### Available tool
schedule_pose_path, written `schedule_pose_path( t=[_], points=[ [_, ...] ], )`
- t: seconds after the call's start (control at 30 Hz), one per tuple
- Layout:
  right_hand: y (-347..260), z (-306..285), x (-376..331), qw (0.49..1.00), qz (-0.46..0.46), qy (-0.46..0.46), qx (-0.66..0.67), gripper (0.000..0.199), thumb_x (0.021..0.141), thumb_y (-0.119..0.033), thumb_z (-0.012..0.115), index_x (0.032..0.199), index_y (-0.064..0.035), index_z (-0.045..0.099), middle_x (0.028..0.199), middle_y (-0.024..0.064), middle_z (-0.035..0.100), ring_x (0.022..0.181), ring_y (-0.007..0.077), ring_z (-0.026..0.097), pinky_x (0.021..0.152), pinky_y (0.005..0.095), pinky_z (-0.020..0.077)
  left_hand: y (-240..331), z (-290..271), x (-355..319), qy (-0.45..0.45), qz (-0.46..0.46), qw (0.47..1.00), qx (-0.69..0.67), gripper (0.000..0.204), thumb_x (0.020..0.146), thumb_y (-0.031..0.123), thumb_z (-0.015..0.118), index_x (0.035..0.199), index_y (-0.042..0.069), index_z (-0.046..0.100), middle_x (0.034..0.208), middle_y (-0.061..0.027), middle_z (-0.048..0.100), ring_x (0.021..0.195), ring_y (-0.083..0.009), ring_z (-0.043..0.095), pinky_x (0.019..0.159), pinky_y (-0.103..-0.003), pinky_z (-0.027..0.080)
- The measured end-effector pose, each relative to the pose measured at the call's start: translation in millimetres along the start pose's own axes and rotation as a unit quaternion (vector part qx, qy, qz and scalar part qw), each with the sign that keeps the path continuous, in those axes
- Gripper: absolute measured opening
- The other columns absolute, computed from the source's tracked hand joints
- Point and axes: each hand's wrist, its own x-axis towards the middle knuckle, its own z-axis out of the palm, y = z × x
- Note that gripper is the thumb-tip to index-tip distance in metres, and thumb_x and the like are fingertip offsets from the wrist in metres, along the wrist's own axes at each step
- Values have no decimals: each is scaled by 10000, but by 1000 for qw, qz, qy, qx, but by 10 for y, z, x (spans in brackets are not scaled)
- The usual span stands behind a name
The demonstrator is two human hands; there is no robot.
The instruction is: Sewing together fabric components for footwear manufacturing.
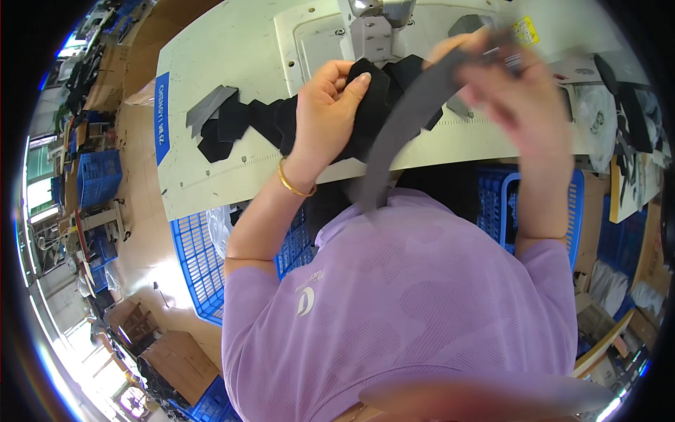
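Observation:
My left hand pinches a black fabric piece between thumb and fingers, just in front of the metal foot of a sewing machine. A chain of angular black pieces runs left from it across the pale table. My right hand, smeared by motion, is raised on the right. It grips a long dark grey strip, which curves down toward my chest. Something dark with shiny bits shows at that hand's fingers; its kind is too blurred to tell.
Grey cut pieces lie at the table's left, and others behind my right hand. Blue baskets stand under the table edge on both sides. Clear plastic bags sit at the right. Cardboard boxes stand on the floor.

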Motion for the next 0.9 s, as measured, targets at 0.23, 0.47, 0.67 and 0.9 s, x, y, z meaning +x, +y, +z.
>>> schedule_pose_path(
  t=[0.23, 0.47, 0.67, 0.9],
  points=[
    [1005, 660, 290, 977, -106, 184, -19, 188, 833, -131, 765, 917, -20, 638, 742, -3, 634, 646, 26, 546, 577, 175, 443, 17, 124, -47, 28, 68, 996, 40, 142, 996, 79, 524, 1059, -24, 598, 880, -18, 640, 811, -61, 568, 728, -209, 478],
    [964, 751, 308, 972, -81, 216, 52, 172, 861, -137, 748, 895, -16, 630, 733, -23, 613, 638, 5, 521, 559, 169, 430, 37, 45, -64, -65, 157, 982, 83, 264, 919, 99, 626, 1148, -17, 564, 963, -30, 630, 853, -63, 565, 750, -206, 471],
    [993, 789, 293, 971, -91, 222, 23, 135, 894, -146, 696, 888, -23, 639, 710, -45, 573, 606, 3, 480, 540, 172, 384, -6, 97, -30, 60, 86, 994, 34, 197, 981, 181, 591, 1044, -4, 619, 824, -18, 648, 747, -59, 567, 674, -214, 463],
    [997, 723, 210, 974, -105, 200, 7, 151, 898, -170, 679, 893, -24, 641, 666, -37, 559, 564, 14, 493, 488, 181, 372, 35, 81, -47, 103, 127, 983, 89, 210, 987, 205, 595, 968, 2, 643, 785, -15, 664, 703, -62, 568, 633, -213, 461]
  ],
)
